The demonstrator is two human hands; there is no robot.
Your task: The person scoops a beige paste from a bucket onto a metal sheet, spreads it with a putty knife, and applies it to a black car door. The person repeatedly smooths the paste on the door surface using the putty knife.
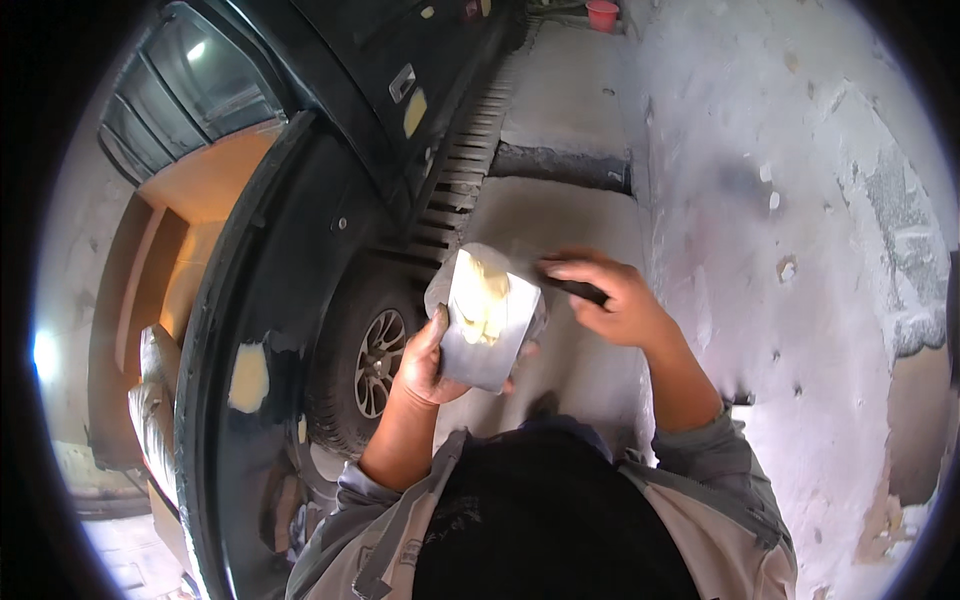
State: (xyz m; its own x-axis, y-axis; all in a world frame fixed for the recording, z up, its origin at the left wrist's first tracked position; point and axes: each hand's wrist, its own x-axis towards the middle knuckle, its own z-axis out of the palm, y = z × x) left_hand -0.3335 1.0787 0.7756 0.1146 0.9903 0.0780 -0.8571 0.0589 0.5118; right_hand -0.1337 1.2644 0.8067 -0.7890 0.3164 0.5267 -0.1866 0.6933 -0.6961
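In the head view my left hand (425, 365) grips a flat metal plate (480, 363) bearing a mound of pale cream paste (482, 305). To its upper right my right hand (620, 305) is closed round the dark handle (585, 290) of a tool, whose blade is blurred near the plate's top; I cannot tell whether it touches. A dark pickup truck (270, 310) stands at my left, with pale filler patches (248, 377) on its body and a wheel (380, 363) just beyond my left hand.
A rough white wall (790, 300) runs along my right. Ahead lie a slatted drain grate (465, 160) and a concrete walkway (560, 80), stepped by a dark gap (560, 165). A red bucket (601, 14) sits at the far end. An orange interior (205, 175) shows in the truck bed.
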